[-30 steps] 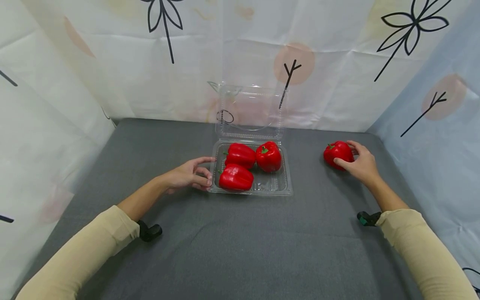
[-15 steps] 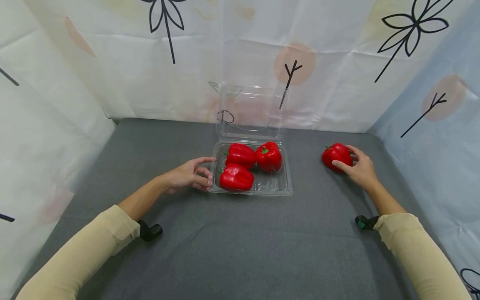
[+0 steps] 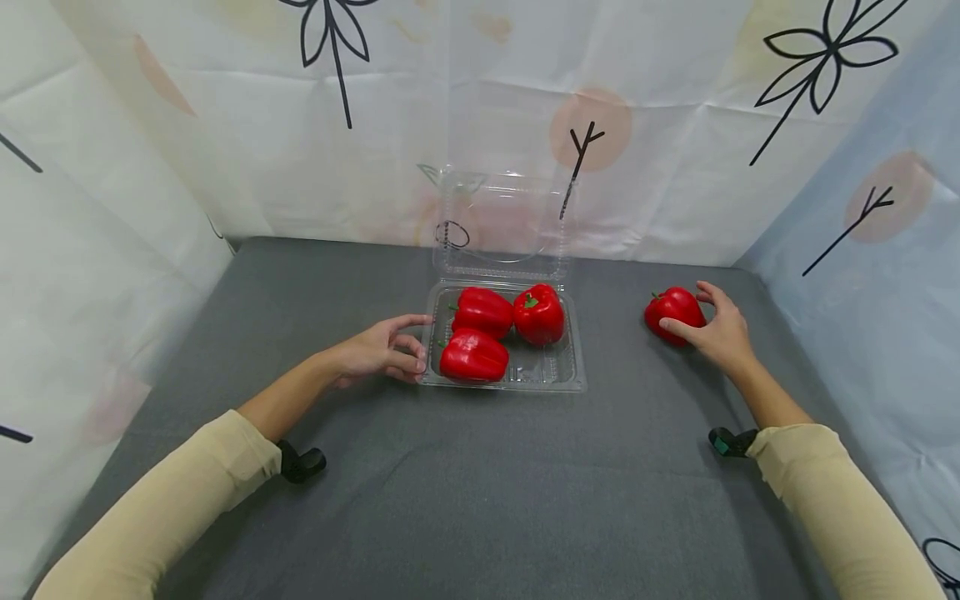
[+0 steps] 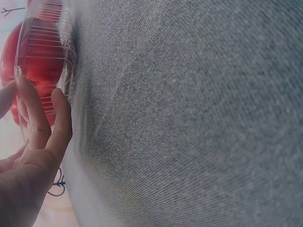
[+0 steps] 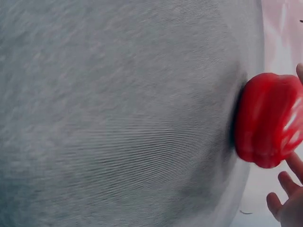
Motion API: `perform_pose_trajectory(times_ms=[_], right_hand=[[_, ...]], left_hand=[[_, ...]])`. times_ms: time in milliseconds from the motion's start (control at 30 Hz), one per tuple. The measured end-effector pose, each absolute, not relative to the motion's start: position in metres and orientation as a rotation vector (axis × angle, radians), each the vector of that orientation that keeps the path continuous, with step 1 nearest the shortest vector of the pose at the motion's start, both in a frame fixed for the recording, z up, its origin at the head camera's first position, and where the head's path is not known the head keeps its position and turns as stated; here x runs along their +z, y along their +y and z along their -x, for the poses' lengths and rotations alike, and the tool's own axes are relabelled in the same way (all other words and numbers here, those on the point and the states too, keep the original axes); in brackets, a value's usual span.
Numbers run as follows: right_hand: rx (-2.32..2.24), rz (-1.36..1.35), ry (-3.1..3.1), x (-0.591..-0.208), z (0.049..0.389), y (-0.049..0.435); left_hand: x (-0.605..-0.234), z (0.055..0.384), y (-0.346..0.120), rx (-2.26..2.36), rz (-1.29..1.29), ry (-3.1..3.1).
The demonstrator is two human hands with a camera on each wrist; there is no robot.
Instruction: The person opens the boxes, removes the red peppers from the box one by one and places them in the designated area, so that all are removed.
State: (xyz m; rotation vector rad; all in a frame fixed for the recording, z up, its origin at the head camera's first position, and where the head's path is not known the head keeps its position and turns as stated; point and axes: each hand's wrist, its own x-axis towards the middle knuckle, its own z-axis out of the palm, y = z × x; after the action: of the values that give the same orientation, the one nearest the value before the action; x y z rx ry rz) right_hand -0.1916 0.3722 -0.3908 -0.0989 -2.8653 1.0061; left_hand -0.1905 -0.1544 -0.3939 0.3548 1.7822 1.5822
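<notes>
Closest in, you've got a left sleeve (image 3: 176, 504) and a right sleeve (image 3: 843, 500), both tan, a black gadget (image 3: 302, 463) poking out by the left cuff, all over a bench (image 3: 510, 500) done up in faintly creased gray cloth. The left hand (image 3: 375, 346) has its grip loosely spread, fingers touching the left edge of a clear plastic container (image 3: 555, 377) with three red peppers (image 3: 498, 317) in it. The right hand (image 3: 723, 333) has its grip spread around a lone red pepper (image 3: 671, 307) sitting on the bench, well right of the container. Behind, the lid (image 3: 502, 225) stands open before a pale printed curtain (image 3: 675, 83), which looks bluish down the right side. The lid's so see-through its edges are hard to trace, the right wrist view chops off most of that hand, and I can't tell if the thumb touches the pepper. Versus half a second earlier, the right fingertips sit further off it; the left hand and container look unchanged.
</notes>
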Motion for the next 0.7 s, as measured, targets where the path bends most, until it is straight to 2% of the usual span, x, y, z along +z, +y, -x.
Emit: perform_pose_trajectory(times_ms=[267, 500, 700], right_hand=[[1.015, -0.016, -2.864, -0.371, 0.195, 0.349], [1.133, -0.320, -2.869, -0.355, 0.197, 0.313], [1.243, -0.557, -2.945, -0.359, 0.201, 0.284]], left_hand=[[-0.394, 0.191, -0.155, 1.581, -0.356, 1.784], [-0.394, 0.191, -0.155, 1.590, -0.367, 1.774], [-0.393, 0.190, -0.155, 1.587, -0.369, 1.773]])
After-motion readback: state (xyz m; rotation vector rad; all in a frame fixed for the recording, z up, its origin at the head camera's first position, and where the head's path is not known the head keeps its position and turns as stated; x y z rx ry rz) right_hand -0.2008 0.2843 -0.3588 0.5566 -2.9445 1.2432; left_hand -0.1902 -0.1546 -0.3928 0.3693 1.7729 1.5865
